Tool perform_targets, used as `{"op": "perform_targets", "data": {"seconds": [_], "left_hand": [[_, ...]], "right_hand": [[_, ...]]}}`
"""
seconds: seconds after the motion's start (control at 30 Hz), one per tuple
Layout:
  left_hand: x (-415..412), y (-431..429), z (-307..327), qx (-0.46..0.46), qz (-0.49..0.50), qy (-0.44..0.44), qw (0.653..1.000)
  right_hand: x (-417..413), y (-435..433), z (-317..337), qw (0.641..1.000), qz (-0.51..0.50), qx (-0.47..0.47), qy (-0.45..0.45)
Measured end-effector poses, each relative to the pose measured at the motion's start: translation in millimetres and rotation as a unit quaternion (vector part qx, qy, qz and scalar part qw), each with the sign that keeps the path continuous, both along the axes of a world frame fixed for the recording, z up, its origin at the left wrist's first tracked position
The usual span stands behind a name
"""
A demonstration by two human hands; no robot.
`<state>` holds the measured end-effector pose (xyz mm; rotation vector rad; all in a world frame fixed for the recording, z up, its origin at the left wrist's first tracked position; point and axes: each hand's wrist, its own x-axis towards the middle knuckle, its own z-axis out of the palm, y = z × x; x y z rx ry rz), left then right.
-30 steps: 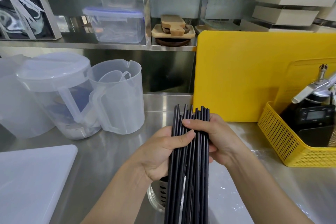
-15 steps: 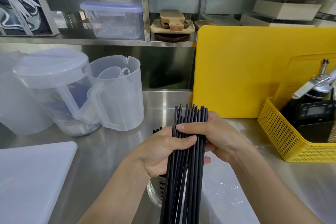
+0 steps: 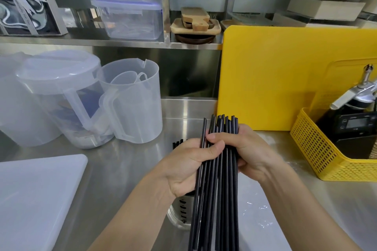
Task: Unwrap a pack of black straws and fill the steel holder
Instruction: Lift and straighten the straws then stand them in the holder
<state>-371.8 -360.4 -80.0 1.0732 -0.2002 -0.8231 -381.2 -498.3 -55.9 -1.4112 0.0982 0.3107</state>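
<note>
A bundle of long black straws [image 3: 221,195] stands nearly upright in front of me, bare of wrapping, its lower ends running out of the bottom of the frame. My left hand [image 3: 187,167] grips the bundle from the left, thumb across the front. My right hand [image 3: 247,152] holds it from the right, thumb laid over the top part. The perforated steel holder [image 3: 181,213] stands on the counter under my left hand, mostly hidden. A few black straw tips [image 3: 178,142] show above my left hand.
Clear plastic wrap [image 3: 259,220] lies on the steel counter to the right. Clear jugs [image 3: 130,102] stand back left, a white board [image 3: 34,199] lies front left. A yellow cutting board [image 3: 275,75] leans at the back, with a yellow basket [image 3: 318,155] of gear on the right.
The straw tips have spread slightly, with one straw now standing apart at the left. Both hands keep their hold at about the same place.
</note>
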Motion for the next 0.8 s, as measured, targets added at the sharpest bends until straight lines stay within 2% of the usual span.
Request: {"op": "perform_targets", "data": {"seconds": [0.27,0.57,0.8], "left_hand": [[0.8,4.0,-1.6,-0.025,-0.024,-0.030,0.999],[-0.9,6.3,0.6,-0.041,0.053,-0.029,0.997],[-1.8,8.1,3.3,-0.078,0.006,0.039,0.996]], "right_hand": [[0.6,4.2,1.2,0.999,-0.002,-0.012,-0.040],[6.9,5.3,1.4,0.992,-0.046,0.042,-0.108],[26.6,-10.6,18.0,0.977,0.016,-0.138,-0.163]]}}
